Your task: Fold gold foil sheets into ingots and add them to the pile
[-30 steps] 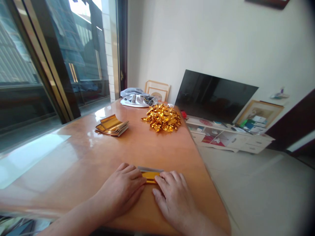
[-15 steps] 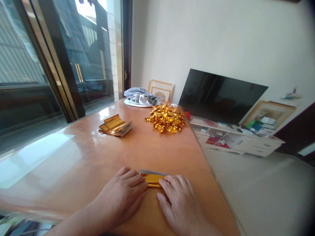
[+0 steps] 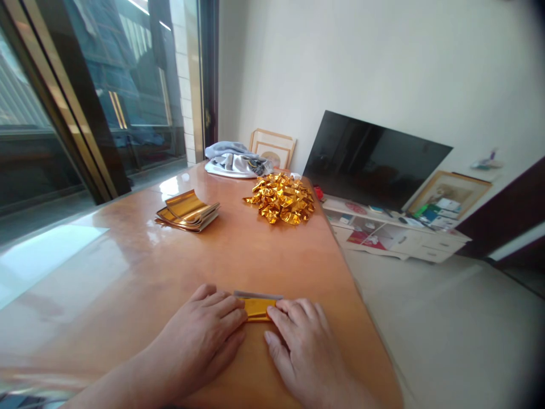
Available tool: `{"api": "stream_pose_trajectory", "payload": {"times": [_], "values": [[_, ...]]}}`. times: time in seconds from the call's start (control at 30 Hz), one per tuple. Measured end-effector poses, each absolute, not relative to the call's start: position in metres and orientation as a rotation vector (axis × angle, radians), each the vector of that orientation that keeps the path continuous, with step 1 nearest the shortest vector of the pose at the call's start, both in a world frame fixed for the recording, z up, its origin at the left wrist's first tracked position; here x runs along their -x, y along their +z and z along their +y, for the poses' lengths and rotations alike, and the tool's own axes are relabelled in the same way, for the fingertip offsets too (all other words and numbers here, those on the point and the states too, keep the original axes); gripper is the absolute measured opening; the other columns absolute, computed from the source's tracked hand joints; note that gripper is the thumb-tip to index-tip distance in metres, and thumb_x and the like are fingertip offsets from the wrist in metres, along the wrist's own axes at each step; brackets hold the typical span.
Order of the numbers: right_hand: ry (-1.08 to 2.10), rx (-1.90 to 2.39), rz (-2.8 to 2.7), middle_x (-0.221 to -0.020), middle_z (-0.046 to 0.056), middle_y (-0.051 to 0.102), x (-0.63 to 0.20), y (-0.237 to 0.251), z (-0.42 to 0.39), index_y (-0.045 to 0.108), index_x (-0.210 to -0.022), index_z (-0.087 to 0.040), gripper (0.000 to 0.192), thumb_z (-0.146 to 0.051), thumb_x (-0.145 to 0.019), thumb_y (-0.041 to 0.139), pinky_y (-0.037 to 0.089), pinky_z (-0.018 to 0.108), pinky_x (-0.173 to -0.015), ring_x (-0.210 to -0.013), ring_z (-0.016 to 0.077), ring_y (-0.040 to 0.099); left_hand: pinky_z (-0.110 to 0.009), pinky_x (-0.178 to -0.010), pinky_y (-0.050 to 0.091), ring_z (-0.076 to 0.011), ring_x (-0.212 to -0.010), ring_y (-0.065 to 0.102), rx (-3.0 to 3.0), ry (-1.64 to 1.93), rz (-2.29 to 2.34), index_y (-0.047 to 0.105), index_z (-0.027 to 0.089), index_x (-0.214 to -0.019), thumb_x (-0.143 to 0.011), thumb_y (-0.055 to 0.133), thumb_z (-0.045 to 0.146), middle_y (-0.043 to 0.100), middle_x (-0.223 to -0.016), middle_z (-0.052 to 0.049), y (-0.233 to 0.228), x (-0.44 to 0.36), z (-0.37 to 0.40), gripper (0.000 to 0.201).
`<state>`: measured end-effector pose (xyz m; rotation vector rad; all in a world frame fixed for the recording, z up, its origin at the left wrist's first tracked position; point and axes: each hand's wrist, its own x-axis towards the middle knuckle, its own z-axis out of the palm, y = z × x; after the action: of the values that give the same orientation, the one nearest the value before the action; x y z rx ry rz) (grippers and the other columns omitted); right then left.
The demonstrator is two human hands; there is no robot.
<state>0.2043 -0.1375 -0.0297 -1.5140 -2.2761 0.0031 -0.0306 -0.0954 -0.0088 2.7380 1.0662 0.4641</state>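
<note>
Table [image 3: 238, 255]: orange-brown, glossy, near right corner rounded; pale glare along the left side. I note lying on it: one folded gold strip [image 3: 259, 308], near end; uneven stack of gold sheets [image 3: 187, 211], farther up, left; heap of creased gold foil pieces [image 3: 281, 200], by right edge; bundled cloth [image 3: 236, 161], far end.

The left hand [image 3: 208, 332] is bare, with rounded knuckles and slim, tapering fingers [image 3: 232, 305]; its forearm [image 3: 136, 372] is bare too, broadening smoothly. The right hand [image 3: 304, 341] is likewise bare, its thumb [image 3: 280, 353] showing a short nail.
</note>
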Motion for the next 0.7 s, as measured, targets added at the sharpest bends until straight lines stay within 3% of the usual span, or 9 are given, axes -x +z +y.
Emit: {"api": "stream_pose_trajectory", "payload": {"times": [0.47,0.7], "values": [[0.05,1.481,-2.273,-0.125,0.004,0.073,-0.212,-0.0245,-0.14,0.07,-0.123,-0.024,0.028,-0.022,-0.095,0.065,0.045,0.044,-0.095,-0.105,0.0263,0.059,-0.039,-0.089,0.036,-0.0207,-0.086,0.062,-2.829,0.526,1.025,0.069,0.029,-0.108,-0.101,0.05,0.038,0.069,-0.096,-0.003,-0.0044,0.0323,-0.0975,0.022],[0.051,1.472,-2.273,-0.125,0.004,0.073,-0.2118,-0.0226,-0.1391,0.07,-0.123,-0.023,0.028,-0.021,-0.095,0.065,0.045,0.044,-0.095,-0.107,0.0269,0.058,-0.041,-0.091,0.036,-0.0215,-0.09,0.062,-2.836,0.544,1.008,0.068,0.03,-0.116,-0.101,0.051,0.043,0.069,-0.107,-0.004,-0.0052,0.0334,-0.0978,0.026]]}}
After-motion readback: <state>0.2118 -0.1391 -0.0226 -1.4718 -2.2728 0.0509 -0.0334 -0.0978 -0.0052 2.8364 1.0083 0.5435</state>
